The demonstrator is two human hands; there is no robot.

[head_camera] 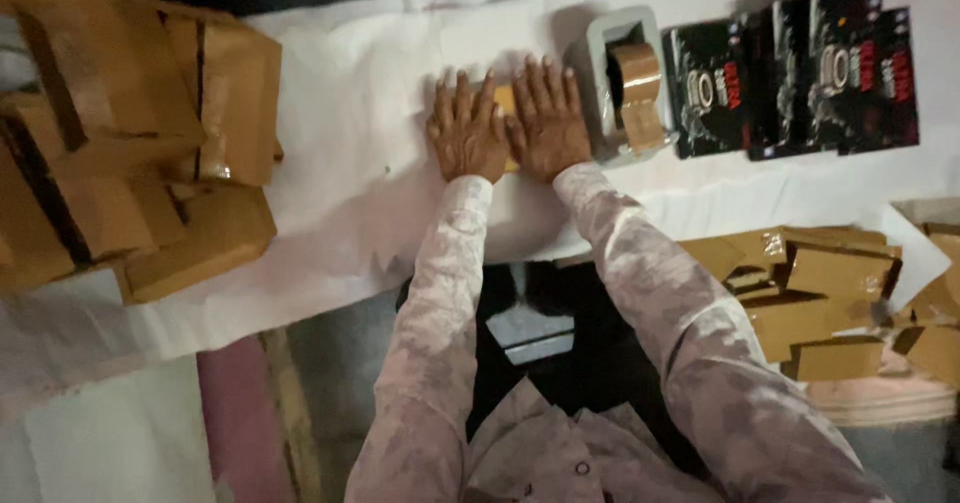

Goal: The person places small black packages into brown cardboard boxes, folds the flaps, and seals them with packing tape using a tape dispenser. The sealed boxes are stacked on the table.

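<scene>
My left hand (466, 130) and my right hand (549, 118) lie flat, palms down and side by side, on a small yellow-brown piece (506, 101) that shows only between them. It rests on the white-covered table (370, 173). Fingers of both hands are spread and pressed down; most of the piece is hidden under them. Right beside my right hand stands a grey tape dispenser (628, 88) with a roll of brown tape.
Brown taped cartons (130, 133) are stacked at the left. Several black printed boxes (800, 73) lie in a row at the back right. A heap of folded brown cardboard pieces (820, 303) sits at the right, by the table's edge.
</scene>
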